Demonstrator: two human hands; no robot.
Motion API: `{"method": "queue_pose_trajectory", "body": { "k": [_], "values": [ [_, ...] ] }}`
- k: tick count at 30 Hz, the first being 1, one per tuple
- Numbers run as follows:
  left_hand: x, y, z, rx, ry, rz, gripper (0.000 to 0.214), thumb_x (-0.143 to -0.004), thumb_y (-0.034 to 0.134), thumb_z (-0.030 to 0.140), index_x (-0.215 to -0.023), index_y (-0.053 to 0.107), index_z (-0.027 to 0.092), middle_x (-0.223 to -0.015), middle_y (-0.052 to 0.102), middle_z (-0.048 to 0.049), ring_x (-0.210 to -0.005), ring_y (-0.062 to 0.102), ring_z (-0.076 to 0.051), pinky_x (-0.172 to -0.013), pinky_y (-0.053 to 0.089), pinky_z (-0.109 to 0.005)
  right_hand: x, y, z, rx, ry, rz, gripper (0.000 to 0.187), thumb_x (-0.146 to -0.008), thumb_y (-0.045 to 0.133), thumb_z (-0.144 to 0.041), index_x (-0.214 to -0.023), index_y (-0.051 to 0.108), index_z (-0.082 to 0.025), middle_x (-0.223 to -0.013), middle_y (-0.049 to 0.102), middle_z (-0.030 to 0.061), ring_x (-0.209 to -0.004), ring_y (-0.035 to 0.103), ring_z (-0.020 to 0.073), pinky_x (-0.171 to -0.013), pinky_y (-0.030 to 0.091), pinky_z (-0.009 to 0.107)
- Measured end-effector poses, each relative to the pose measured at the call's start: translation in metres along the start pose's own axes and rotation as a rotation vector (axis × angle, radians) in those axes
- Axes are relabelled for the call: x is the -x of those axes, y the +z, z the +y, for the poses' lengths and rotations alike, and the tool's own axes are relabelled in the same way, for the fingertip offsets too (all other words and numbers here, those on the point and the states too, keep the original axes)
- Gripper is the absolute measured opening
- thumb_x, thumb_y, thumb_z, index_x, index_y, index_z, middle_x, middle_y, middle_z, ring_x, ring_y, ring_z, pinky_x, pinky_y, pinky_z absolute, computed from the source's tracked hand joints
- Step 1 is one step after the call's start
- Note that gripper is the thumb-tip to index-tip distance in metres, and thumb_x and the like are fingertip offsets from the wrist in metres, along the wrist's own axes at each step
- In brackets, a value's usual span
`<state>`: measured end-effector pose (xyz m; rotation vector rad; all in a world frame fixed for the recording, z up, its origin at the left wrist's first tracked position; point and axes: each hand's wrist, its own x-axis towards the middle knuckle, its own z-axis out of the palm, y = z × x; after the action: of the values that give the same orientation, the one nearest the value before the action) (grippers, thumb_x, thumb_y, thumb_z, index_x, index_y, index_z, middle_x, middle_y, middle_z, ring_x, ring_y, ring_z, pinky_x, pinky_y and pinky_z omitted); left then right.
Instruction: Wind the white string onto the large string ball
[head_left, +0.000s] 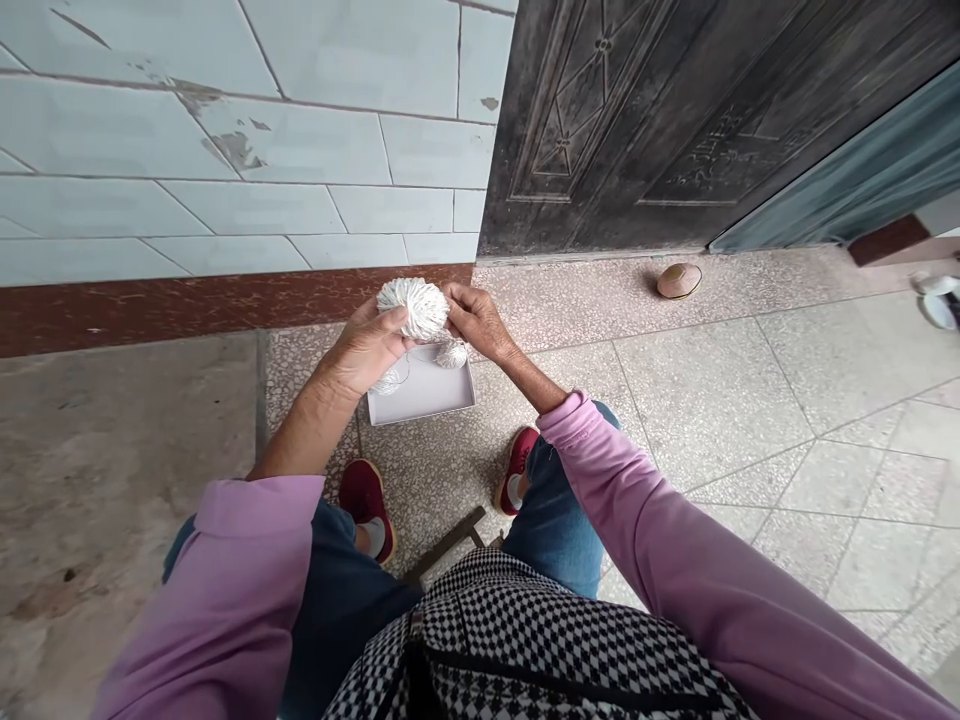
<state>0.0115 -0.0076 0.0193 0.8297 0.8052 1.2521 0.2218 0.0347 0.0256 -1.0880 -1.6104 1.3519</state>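
Observation:
A ball of white yarn (415, 308) is held up in front of me over a shallow box. My left hand (367, 345) grips it from the left and below, the thumb lying across its front. At the ball's right edge, my right hand (480, 318) has its fingers pinched together; the strand they may hold is too small to make out. Beneath my hands, the open white box (427, 392) rests on the floor. Inside it lie a smaller white yarn ball (451, 355) and another white ball (386, 382), the latter partly hidden by my left hand. A thin strand loops between them.
A tiled wall (315, 130) rises ahead, beside a dark carved door (600, 110). On the speckled floor to the right sits a round tan object (679, 281). My red shoes (367, 505) flank the box, and a stool's leg frame (450, 545) shows below me.

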Motion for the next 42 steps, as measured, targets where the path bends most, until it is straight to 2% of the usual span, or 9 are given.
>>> {"method": "queue_pose_trajectory", "body": {
  "k": [3, 7, 14, 17, 21, 25, 30, 35, 42],
  "values": [
    [-0.002, 0.003, 0.005, -0.014, 0.046, 0.023, 0.067, -0.070, 0.122, 0.050, -0.117, 0.079, 0.028, -0.120, 0.087, -0.0096, -0.125, 0.087, -0.037, -0.097, 0.077, -0.045, 0.004, 0.007, 0.006, 0.122, -0.027, -0.045, 0.050, -0.130, 0.067, -0.016, -0.081, 0.059, -0.024, -0.076, 0.063, -0.0023, -0.073, 0.057, 0.0164, -0.073, 0.046, 0.029],
    [-0.008, -0.002, 0.006, -0.077, 0.119, 0.106, 0.068, -0.070, 0.118, 0.048, -0.112, 0.068, 0.030, -0.112, 0.080, -0.0046, -0.121, 0.084, -0.033, -0.094, 0.074, -0.041, 0.016, 0.016, 0.009, 0.258, -0.063, -0.205, 0.038, -0.130, 0.067, -0.016, -0.092, 0.069, -0.020, -0.078, 0.067, -0.0020, -0.078, 0.064, 0.0168, -0.082, 0.049, 0.028],
    [-0.014, -0.013, 0.000, -0.260, 0.195, 0.252, 0.071, -0.055, 0.115, 0.035, -0.114, 0.077, 0.029, -0.116, 0.085, -0.0052, -0.106, 0.078, -0.030, -0.089, 0.069, -0.039, 0.033, 0.025, -0.003, 0.100, 0.025, -0.431, 0.030, -0.134, 0.073, -0.028, -0.106, 0.080, -0.019, -0.078, 0.065, -0.0036, -0.073, 0.057, 0.0152, -0.073, 0.047, 0.027],
    [-0.012, -0.013, 0.003, -0.369, 0.175, 0.244, 0.064, -0.056, 0.112, 0.034, -0.113, 0.082, 0.026, -0.111, 0.085, -0.0052, -0.103, 0.077, -0.029, -0.089, 0.067, -0.040, 0.031, 0.015, -0.014, 0.079, 0.069, -0.380, 0.034, -0.132, 0.081, -0.043, -0.106, 0.081, -0.022, -0.076, 0.062, -0.0036, -0.070, 0.051, 0.0165, -0.069, 0.045, 0.030],
    [-0.005, -0.008, 0.011, -0.407, 0.037, 0.129, 0.059, -0.064, 0.112, 0.036, -0.115, 0.086, 0.024, -0.108, 0.085, -0.0062, -0.101, 0.078, -0.030, -0.089, 0.068, -0.040, 0.022, -0.005, -0.023, 0.063, 0.024, -0.206, 0.050, -0.128, 0.090, -0.056, -0.093, 0.072, -0.024, -0.074, 0.055, -0.0031, -0.073, 0.047, 0.0179, -0.069, 0.043, 0.031],
    [0.000, -0.001, 0.013, -0.255, -0.094, -0.017, 0.053, -0.072, 0.116, 0.042, -0.112, 0.087, 0.024, -0.107, 0.087, -0.0089, -0.102, 0.083, -0.031, -0.090, 0.073, -0.042, 0.011, -0.020, -0.023, 0.054, 0.007, -0.047, 0.057, -0.126, 0.094, -0.040, -0.084, 0.058, -0.026, -0.073, 0.045, -0.0048, -0.076, 0.046, 0.0177, -0.071, 0.045, 0.031],
    [0.003, 0.002, 0.008, -0.152, -0.122, -0.046, 0.054, -0.074, 0.121, 0.051, -0.111, 0.091, 0.024, -0.114, 0.089, -0.0144, -0.115, 0.089, -0.040, -0.100, 0.080, -0.052, 0.004, -0.026, -0.020, 0.017, 0.001, 0.052, 0.057, -0.124, 0.090, -0.017, -0.080, 0.055, -0.027, -0.073, 0.044, -0.0061, -0.078, 0.046, 0.0158, -0.075, 0.049, 0.031],
    [0.005, 0.002, 0.008, -0.085, -0.072, -0.090, 0.055, -0.078, 0.117, 0.055, -0.112, 0.086, 0.025, -0.113, 0.087, -0.0137, -0.123, 0.090, -0.044, -0.108, 0.080, -0.061, 0.002, -0.019, -0.017, 0.002, 0.016, 0.067, 0.053, -0.128, 0.082, -0.016, -0.083, 0.057, -0.027, -0.072, 0.045, -0.0061, -0.077, 0.049, 0.0162, -0.073, 0.049, 0.030],
    [0.003, 0.005, 0.011, -0.066, 0.022, 0.026, 0.063, -0.073, 0.119, 0.048, -0.118, 0.079, 0.028, -0.116, 0.085, -0.0097, -0.129, 0.085, -0.041, -0.105, 0.076, -0.052, 0.008, 0.004, -0.006, 0.109, -0.028, -0.016, 0.052, -0.130, 0.072, -0.012, -0.082, 0.057, -0.023, -0.078, 0.062, -0.0032, -0.076, 0.055, 0.0146, -0.077, 0.046, 0.028]
  ]
}}
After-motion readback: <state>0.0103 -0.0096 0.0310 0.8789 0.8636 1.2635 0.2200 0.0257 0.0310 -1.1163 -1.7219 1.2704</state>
